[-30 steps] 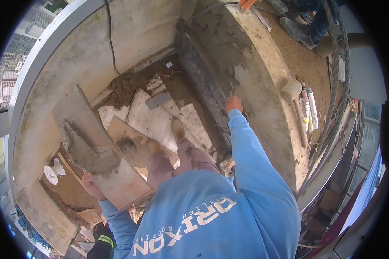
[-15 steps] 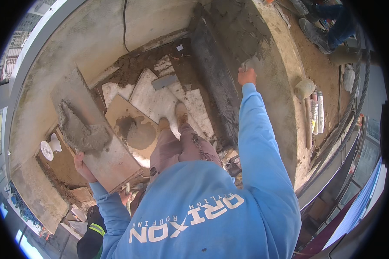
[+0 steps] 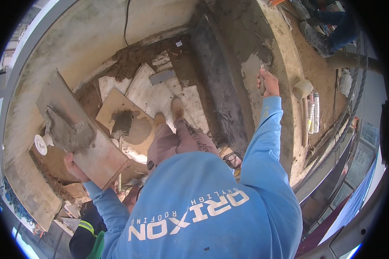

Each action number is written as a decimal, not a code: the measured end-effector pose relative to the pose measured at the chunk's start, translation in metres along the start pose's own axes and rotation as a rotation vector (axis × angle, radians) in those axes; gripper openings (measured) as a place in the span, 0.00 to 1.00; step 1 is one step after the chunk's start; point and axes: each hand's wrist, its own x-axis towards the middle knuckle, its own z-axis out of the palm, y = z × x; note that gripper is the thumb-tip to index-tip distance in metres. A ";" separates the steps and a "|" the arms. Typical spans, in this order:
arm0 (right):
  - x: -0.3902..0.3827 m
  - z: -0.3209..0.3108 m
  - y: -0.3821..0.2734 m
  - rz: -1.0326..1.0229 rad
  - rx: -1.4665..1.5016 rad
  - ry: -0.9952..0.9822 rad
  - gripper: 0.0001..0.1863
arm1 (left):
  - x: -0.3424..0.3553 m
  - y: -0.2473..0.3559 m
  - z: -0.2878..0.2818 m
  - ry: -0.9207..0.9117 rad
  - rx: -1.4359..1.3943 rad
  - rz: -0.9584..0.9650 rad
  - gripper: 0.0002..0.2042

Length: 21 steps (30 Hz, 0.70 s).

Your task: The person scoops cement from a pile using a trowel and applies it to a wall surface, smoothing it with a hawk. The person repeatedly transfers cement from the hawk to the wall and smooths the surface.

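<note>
A grey-handled hand trowel [image 3: 262, 87] points up the patchy grey concrete wall [image 3: 249, 71] at the right, its blade end just below dark, wet mortar; whether the metal touches the wall cannot be told. The right hand [image 3: 270, 83] is closed around the handle. The left hand [image 3: 75, 168] grips the outer long edge of a tilted, rectangular grey-brown board [image 3: 103, 160], fingers beneath it hidden, with a heap of wet grey mortar [image 3: 73, 134] on top.

Bold white lettering crosses the worker's blue sweatshirt [image 3: 194, 190]. Printed cartridges [image 3: 316, 113] lie on the ledge beyond the wall, labels too small to read, contents unseen, beside a pale-headed mallet [image 3: 303, 88]. A white plastic spool [image 3: 40, 145] sits near the board's outer side.

White-smeared panels [image 3: 148, 88] cover floor between board and wall, leaving the two arms well apart. The board's lower corner nears the left sleeve; a yellow-banded dark sleeve [image 3: 86, 227] shows below.
</note>
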 end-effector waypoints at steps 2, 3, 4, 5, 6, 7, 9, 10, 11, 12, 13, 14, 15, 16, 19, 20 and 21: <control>-0.020 -0.002 0.003 -0.060 0.021 0.025 0.13 | -0.002 -0.004 -0.009 -0.018 0.008 -0.026 0.30; -0.027 -0.001 0.007 -0.111 -0.038 0.063 0.13 | 0.001 -0.007 -0.014 -0.029 0.013 -0.038 0.30; -0.032 0.004 0.012 -0.158 -0.098 0.097 0.13 | 0.002 -0.009 -0.017 -0.036 0.021 -0.048 0.31; -0.037 0.009 0.017 -0.204 -0.157 0.134 0.13 | 0.005 -0.010 -0.019 -0.043 0.029 -0.059 0.31; -0.044 0.017 0.020 -0.242 -0.184 0.165 0.13 | 0.005 -0.014 -0.004 -0.030 0.007 -0.048 0.29; -0.050 0.027 0.022 -0.282 -0.211 0.196 0.13 | 0.002 -0.019 0.022 -0.017 -0.017 -0.036 0.27; -0.030 0.019 0.039 -0.480 -0.486 0.257 0.15 | 0.008 -0.023 0.036 -0.019 0.029 -0.021 0.23; -0.021 0.019 0.028 -0.405 -0.436 0.193 0.16 | 0.016 -0.025 0.033 -0.029 0.098 -0.014 0.21; -0.013 0.016 0.016 -0.330 -0.385 0.130 0.16 | 0.021 -0.028 0.032 -0.040 0.121 -0.021 0.19; -0.010 0.015 0.005 -0.257 -0.330 0.064 0.17 | 0.025 -0.031 0.035 -0.048 0.146 -0.025 0.17; -0.013 0.007 -0.001 -0.244 -0.300 0.058 0.17 | 0.026 -0.030 0.048 -0.052 0.128 -0.043 0.15; -0.016 -0.004 -0.008 -0.230 -0.270 0.052 0.18 | 0.031 -0.031 0.053 -0.071 0.147 -0.041 0.14; -0.019 -0.012 -0.011 -0.218 -0.237 0.049 0.19 | 0.037 -0.031 0.059 -0.091 0.169 -0.040 0.14; -0.027 -0.016 -0.007 -0.215 -0.210 0.074 0.19 | 0.040 -0.032 0.058 -0.116 0.221 -0.013 0.15; -0.067 -0.034 0.023 -0.228 -0.170 0.165 0.20 | 0.038 -0.039 0.085 -0.227 0.157 -0.097 0.23; -0.077 -0.040 0.036 -0.237 -0.183 0.206 0.20 | 0.033 -0.044 0.104 -0.270 0.102 -0.148 0.26; -0.085 -0.041 0.050 -0.277 -0.193 0.238 0.20 | 0.030 -0.052 0.120 -0.287 0.098 -0.152 0.27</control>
